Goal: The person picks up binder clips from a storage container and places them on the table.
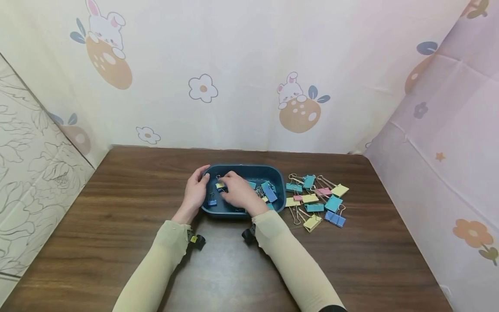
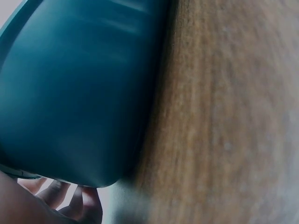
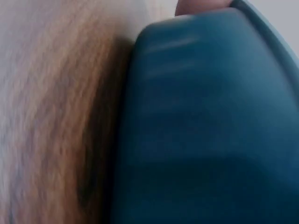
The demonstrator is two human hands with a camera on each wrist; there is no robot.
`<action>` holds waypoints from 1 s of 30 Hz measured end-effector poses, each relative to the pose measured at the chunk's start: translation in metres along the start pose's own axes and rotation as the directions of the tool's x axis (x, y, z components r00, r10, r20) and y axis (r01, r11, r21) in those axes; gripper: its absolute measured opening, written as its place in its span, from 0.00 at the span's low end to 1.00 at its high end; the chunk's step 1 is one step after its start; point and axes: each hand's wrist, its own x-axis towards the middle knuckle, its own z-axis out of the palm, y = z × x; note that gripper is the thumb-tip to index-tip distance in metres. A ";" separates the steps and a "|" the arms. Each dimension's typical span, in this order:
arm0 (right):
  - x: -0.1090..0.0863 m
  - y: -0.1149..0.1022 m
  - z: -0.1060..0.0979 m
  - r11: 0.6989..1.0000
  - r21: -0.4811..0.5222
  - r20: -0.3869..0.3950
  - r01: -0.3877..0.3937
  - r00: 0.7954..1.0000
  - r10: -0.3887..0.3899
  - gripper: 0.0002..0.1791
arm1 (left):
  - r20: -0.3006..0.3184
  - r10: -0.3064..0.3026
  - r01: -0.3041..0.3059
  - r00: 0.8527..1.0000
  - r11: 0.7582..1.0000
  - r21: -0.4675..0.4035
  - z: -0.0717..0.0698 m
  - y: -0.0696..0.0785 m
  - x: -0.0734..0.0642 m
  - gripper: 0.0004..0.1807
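On the wooden surface (image 1: 390, 260), gripping the blue tray (image 1: 226, 215) with the left hand (image 1: 195, 193), likely to steady it, and reaching inside with the right hand (image 1: 239, 193) toward a yellow clip (image 1: 220, 186) by its fingers, impossible to tell whether pinched, beside loose clips (image 1: 333, 203) rightward.

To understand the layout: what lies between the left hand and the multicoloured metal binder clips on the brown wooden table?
The dark blue, rounded rectangular tray, with the right hand and more binder clips inside, as the head view shows.
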 end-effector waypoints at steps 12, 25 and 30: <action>0.004 -0.006 0.010 0.998 -0.060 -0.020 -0.028 0.999 0.027 0.12 | -0.012 0.011 -0.011 1.000 1.000 -0.009 -0.001 0.001 -0.001 0.22; -0.006 0.006 -0.001 0.998 0.061 -0.057 0.016 0.998 -0.012 0.15 | -0.006 0.019 -0.019 1.000 1.000 0.002 0.000 -0.002 0.000 0.21; -0.019 0.016 -0.019 0.991 0.134 -0.121 0.007 0.993 0.009 0.14 | -0.008 0.013 -0.013 1.000 1.000 0.009 -0.001 -0.001 0.000 0.22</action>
